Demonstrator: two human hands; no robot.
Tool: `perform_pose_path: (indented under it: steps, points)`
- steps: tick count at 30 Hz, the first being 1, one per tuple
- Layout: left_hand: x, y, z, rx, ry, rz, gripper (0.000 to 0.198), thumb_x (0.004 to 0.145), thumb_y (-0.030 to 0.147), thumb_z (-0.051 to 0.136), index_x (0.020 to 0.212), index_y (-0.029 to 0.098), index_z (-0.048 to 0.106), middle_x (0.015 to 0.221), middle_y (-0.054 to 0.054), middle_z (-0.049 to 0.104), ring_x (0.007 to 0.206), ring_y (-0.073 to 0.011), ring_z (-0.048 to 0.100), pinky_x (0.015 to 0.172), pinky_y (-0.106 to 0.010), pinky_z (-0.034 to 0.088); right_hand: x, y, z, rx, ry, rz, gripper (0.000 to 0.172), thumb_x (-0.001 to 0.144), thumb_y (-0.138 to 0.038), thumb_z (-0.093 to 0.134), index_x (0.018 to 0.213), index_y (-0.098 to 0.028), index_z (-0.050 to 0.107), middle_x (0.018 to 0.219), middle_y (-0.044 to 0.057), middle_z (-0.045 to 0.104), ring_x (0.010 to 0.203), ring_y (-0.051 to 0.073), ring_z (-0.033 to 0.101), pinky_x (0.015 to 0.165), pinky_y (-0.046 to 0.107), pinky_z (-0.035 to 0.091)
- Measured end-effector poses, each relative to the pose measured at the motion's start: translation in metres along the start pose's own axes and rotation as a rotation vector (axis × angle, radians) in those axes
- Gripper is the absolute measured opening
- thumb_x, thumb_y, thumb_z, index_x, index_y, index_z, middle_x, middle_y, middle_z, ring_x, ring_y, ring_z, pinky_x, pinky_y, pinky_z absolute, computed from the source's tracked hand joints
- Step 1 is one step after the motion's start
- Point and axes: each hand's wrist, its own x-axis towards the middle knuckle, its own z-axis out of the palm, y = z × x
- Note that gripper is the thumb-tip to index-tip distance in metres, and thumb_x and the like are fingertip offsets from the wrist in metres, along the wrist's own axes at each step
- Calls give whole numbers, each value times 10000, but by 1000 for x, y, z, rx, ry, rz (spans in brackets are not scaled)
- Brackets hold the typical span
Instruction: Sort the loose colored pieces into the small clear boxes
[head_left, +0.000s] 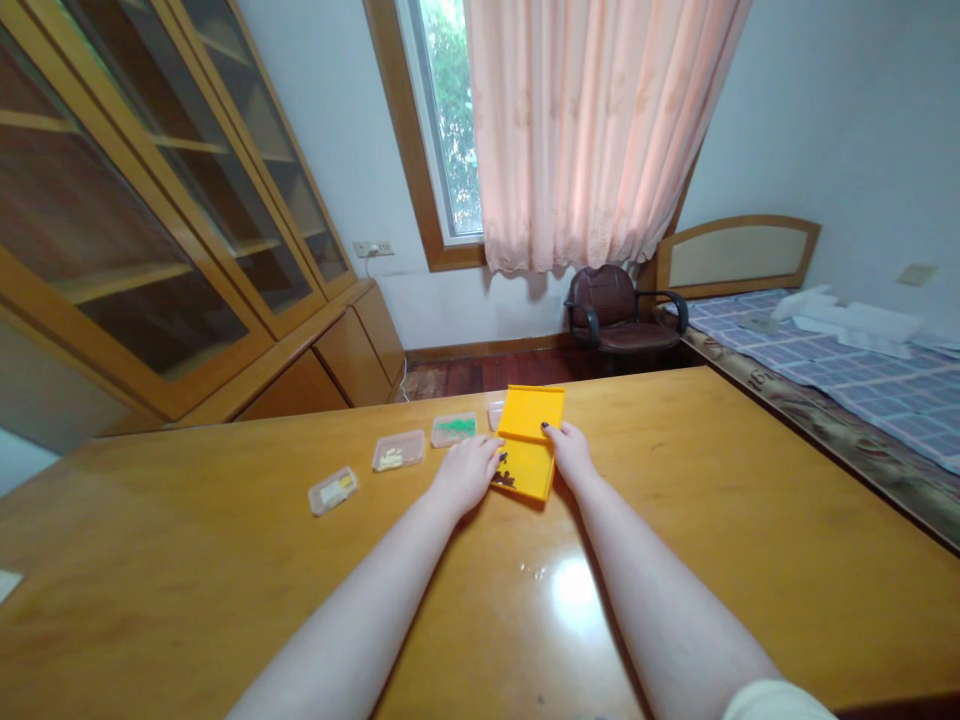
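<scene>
A yellow hinged box (534,470) lies open before me near the table's far edge, its lid (532,412) folded back away from me. Small dark brown pieces (504,479) are gathered at the left side of its lower half. My left hand (466,474) is closed on the box's left edge, fingertips beside the dark pieces. On the right, my right hand (571,456) grips the side near the hinge, thumb on top; its other fingers are mostly hidden.
To the left stand clear trays holding green pieces (456,427), cream pieces (391,459) and white and yellow items (337,490). Another clear tray (494,412) is partly behind the lid. Beyond the wooden table (712,520) are an armchair (619,310) and a bed (840,370).
</scene>
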Motion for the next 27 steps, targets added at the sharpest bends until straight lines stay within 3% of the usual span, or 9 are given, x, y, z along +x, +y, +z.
perform_pose_path:
  steps: [5, 8, 11, 18, 27]
  points:
    - [-55, -26, 2, 22, -70, -97, 305, 864, 290, 417, 1138, 248, 545, 1165, -64, 562, 1071, -199, 505, 924, -347, 381, 4, 4, -3, -57, 46, -8, 320, 633, -435, 618, 787, -155, 637, 822, 74, 705, 725, 236, 644, 628, 310, 488]
    - [-86, -30, 9, 9, -118, -83, 334, 824, 357, 497, 1146, 290, 560, 1267, -59, 504, 1187, -242, 415, 990, -412, 325, 4, 4, -3, -76, 69, -7, 338, 633, -445, 614, 805, -156, 641, 847, 76, 705, 749, 237, 645, 630, 305, 490]
    - [-105, -28, 17, -38, -121, -26, 319, 854, 283, 454, 1153, 298, 563, 1253, -42, 529, 1174, -215, 432, 993, -403, 332, 3, 4, -2, -68, 66, -9, 343, 637, -436, 611, 831, -154, 642, 870, 80, 703, 762, 236, 645, 633, 302, 490]
    - [-115, -26, 25, -38, -72, 68, 336, 869, 169, 411, 1145, 280, 568, 1143, -34, 606, 1089, -198, 491, 949, -396, 371, 1, 2, -2, -31, 47, -9, 319, 641, -416, 607, 810, -147, 636, 828, 77, 701, 736, 240, 645, 632, 319, 489]
    - [-112, -16, 19, 7, -43, 14, 213, 883, 228, 401, 928, 234, 609, 905, -33, 628, 914, -181, 530, 860, -331, 389, -2, -2, 0, -83, 80, -20, 321, 619, -442, 616, 757, -152, 629, 760, 64, 699, 718, 230, 634, 607, 296, 478]
